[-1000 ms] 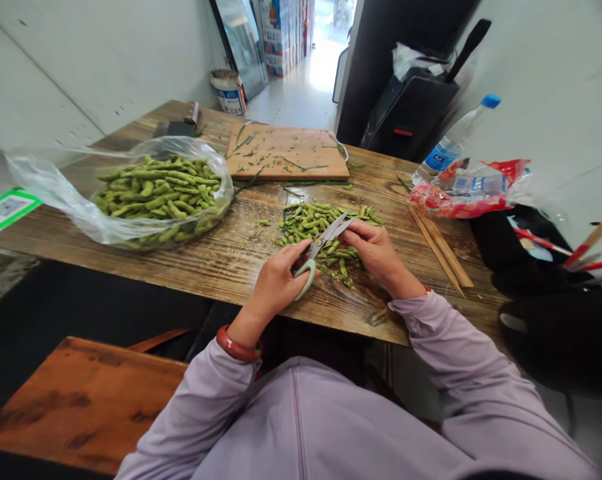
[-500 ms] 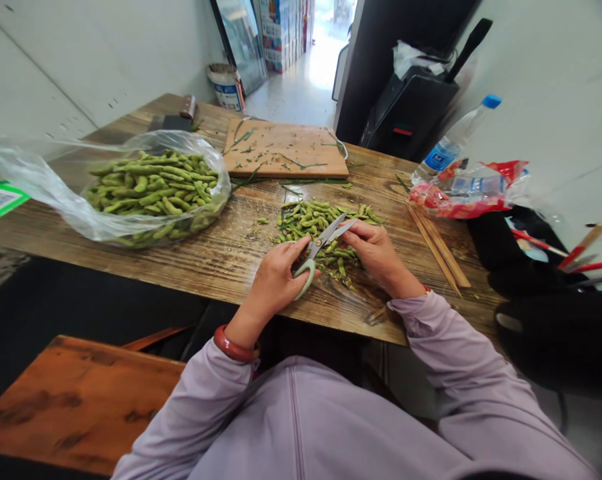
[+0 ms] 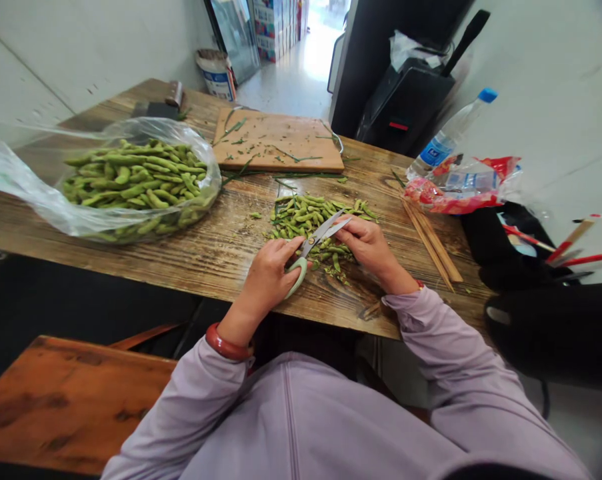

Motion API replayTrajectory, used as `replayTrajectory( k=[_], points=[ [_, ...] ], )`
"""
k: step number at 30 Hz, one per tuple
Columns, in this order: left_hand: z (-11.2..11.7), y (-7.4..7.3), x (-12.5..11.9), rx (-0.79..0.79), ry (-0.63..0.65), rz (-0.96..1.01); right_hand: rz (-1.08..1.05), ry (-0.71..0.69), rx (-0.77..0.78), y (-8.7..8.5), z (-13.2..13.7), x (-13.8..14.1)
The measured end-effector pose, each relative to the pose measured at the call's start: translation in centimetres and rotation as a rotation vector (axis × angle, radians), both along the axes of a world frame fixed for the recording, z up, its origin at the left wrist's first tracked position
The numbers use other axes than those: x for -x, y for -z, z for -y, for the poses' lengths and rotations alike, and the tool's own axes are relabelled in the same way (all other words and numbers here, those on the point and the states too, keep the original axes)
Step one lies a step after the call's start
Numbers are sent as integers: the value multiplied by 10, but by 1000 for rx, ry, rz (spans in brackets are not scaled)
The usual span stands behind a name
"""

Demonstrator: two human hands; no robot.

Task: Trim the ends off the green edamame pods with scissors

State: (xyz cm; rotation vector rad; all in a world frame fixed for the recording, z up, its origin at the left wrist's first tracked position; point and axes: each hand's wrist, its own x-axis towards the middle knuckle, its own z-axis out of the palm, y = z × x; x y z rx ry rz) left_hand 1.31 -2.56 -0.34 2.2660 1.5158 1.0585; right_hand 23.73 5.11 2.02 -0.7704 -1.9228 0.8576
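Fingers of left hand (image 3: 265,273): closed around pale-green handle of scissors (image 3: 311,241). Fingers of right hand (image 3: 368,247): drawn narrow, tips just beside scissor blades; cannot tell contents of pinch, partly covered and too small.

Counter (image 3: 181,257): brown, grained wood; carries all items below.

Clear plastic bag (image 3: 45,190): at left of counter, well apart from right hand; gapes at top and holds many green pods (image 3: 135,177).

Cutting board (image 3: 301,130): flat on counter, beyond hands and right of bag; bears scattered green stems (image 3: 298,159).

Loose pods (image 3: 303,217): heaped on counter directly beyond and beneath scissors, between bag and wooden sticks.

Bottle (image 3: 438,150): blue-capped, at far right, near crumpled red-and-clear packaging (image 3: 425,195).

Wooden sticks (image 3: 433,247): laid side by side, right of right hand.

Scissors: blades parted, directed away and rightward, above loose pods.

Trimmings (image 3: 341,275): strewn along near edge of heap.
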Motion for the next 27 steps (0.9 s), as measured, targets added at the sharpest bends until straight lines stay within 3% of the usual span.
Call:
replayTrajectory(
  k=[21, 24, 27],
  points=[
    [2, 2, 0, -4, -36, -95, 43, 52, -94, -2, 6, 6],
    [0, 3, 1, -16, -104, 23, 2, 88, -13, 0, 6, 7],
    [-1, 2, 3, -6, -192, 154, -123, 133, 219, 3, 4, 7]
  ],
)
